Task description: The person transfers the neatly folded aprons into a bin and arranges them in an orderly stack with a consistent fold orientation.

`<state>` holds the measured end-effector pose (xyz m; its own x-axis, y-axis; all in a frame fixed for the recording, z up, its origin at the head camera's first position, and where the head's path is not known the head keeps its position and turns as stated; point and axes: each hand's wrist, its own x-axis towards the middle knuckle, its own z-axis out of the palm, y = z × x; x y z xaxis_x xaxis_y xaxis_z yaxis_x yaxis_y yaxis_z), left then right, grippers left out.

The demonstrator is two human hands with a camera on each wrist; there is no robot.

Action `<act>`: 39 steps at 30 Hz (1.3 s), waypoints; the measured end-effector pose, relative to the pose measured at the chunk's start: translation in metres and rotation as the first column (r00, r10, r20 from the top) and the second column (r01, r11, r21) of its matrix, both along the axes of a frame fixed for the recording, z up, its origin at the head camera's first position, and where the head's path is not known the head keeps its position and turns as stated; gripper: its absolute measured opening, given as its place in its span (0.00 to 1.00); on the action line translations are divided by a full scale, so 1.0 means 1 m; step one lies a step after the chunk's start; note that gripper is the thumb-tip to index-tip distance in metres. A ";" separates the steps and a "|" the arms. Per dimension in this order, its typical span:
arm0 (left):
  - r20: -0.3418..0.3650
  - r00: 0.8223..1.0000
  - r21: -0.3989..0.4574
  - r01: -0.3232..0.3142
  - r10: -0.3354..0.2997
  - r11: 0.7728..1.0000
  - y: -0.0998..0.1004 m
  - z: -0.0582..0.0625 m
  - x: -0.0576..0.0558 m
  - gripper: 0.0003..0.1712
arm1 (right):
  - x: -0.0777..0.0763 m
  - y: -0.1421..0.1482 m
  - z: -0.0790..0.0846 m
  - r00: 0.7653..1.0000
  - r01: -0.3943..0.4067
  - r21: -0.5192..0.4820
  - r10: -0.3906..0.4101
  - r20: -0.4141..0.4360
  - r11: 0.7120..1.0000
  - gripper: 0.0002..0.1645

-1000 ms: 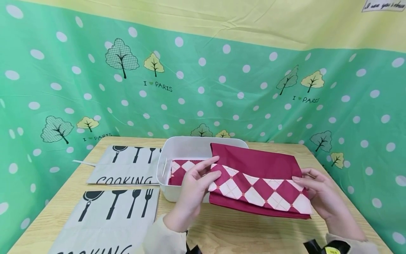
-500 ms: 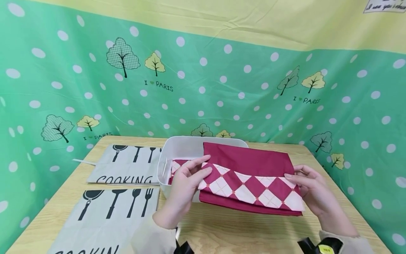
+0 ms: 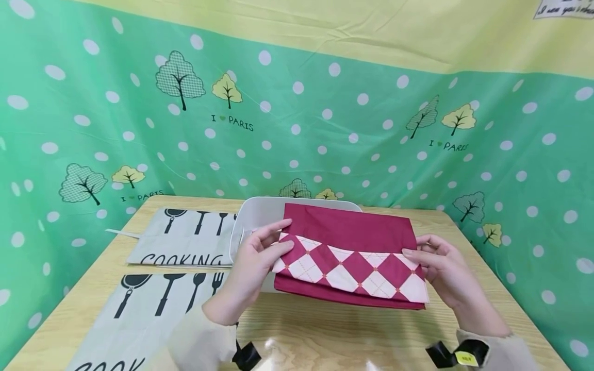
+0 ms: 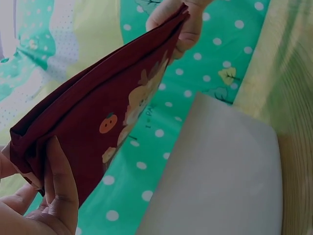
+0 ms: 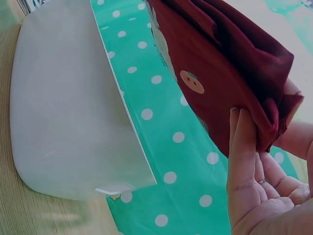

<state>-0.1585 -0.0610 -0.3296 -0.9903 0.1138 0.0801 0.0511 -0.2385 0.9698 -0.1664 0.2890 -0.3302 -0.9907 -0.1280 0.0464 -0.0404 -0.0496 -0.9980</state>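
Note:
A folded maroon apron (image 3: 348, 226) with a red-and-white argyle band hangs level above the table, overlapping the white bin (image 3: 260, 207) in the head view. My left hand (image 3: 252, 260) pinches its left edge, thumb in front on the band and fingers behind. On the opposite edge, my right hand (image 3: 443, 265) grips it the same way. Both wrist views show the apron's underside (image 4: 83, 122), which carries a small orange printed face (image 5: 191, 82), and its layered folds. Most of the bin's inside is hidden behind the apron in the head view.
Two folded grey cloths printed with black utensils and "COOKING" lie at the left, a far cloth (image 3: 181, 242) and a near cloth (image 3: 139, 322). A pale strap (image 3: 121, 233) sticks out from the far one. A green dotted curtain (image 3: 297, 118) stands behind the wooden table (image 3: 325, 340).
Both hands have carried the apron left and slightly up, over more of the bin. The maroon argyle cloth seen inside the bin earlier is now covered from view.

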 end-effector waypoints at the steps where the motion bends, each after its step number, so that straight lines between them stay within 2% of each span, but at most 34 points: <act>1: -0.001 1.000 -0.008 -0.003 0.003 1.000 -0.002 0.000 0.000 0.27 | 0.000 -0.002 0.001 1.000 -0.002 0.003 0.002 0.002 1.000 0.13; 11: 0.012 0.998 -0.104 -0.055 0.057 0.993 -0.016 0.002 0.001 0.26 | -0.004 -0.021 0.007 1.000 -0.008 0.035 0.007 0.011 0.999 0.10; 22: 0.030 0.997 -0.207 -0.069 0.077 0.976 -0.035 0.007 0.002 0.26 | -0.009 -0.036 0.013 0.999 -0.035 0.116 0.031 0.029 0.993 0.06; 32: 0.004 0.993 -0.317 -0.109 0.116 0.942 -0.047 0.010 0.005 0.26 | -0.015 -0.046 0.015 0.997 -0.068 0.207 0.058 0.050 0.976 0.16; 39: 0.003 0.994 -0.341 -0.103 0.111 0.934 -0.053 0.011 0.003 0.26 | -0.018 -0.047 0.017 0.994 -0.093 0.182 0.080 0.077 0.979 0.22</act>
